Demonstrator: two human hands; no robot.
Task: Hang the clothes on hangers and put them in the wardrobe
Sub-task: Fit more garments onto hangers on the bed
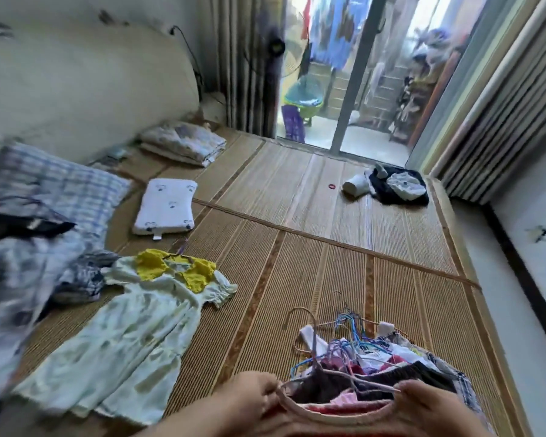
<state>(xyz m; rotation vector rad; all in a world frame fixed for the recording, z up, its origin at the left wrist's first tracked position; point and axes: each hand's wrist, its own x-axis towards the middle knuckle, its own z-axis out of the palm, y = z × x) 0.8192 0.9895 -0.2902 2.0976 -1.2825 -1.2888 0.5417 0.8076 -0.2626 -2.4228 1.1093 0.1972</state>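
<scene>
At the bottom edge, my left hand (pixel 249 402) and my right hand (pixel 429 408) each pinch one side of a garment's pink ribbed neckline (pixel 338 413), with a thin wire hanger (pixel 334 378) at that opening. Just beyond lies a pile of clothes on coloured hangers (pixel 375 351). A pale green child's dress with a yellow collar (pixel 133 329) is spread flat on the woven mat to the left. More loose clothes (pixel 29 272) are heaped at the far left, blurred. No wardrobe is in view.
The woven straw mat (pixel 328 257) covers the bed. On it lie a small white pillow (pixel 166 206), a checked pillow (pixel 76 190), folded bedding (pixel 183 143), and a dark garment with a white object (pixel 394 186). A glass balcony door (pixel 353 74) stands ahead, curtains beside it.
</scene>
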